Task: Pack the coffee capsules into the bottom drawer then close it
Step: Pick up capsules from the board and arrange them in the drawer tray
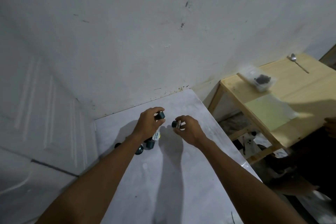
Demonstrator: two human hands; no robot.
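Observation:
My left hand [150,123] grips a dark teal coffee capsule [160,115] between thumb and fingers, just above the white cabinet top [181,178]. A little to its right, my right hand [189,129] pinches a second dark capsule [175,124] by its silver rim. Under my left wrist lie more capsules on the top: one on its side [151,144], another [139,149] partly behind my forearm, and a small dark one [117,145] at the left edge. One shows a white label [157,135]. No drawer is in view.
The white top meets a white wall [163,42] at the back. To the right stands a wooden table [291,100] carrying a clear bag of dark bits [258,80] and a spoon [297,62]. Another person's hand [330,127] shows at the right edge.

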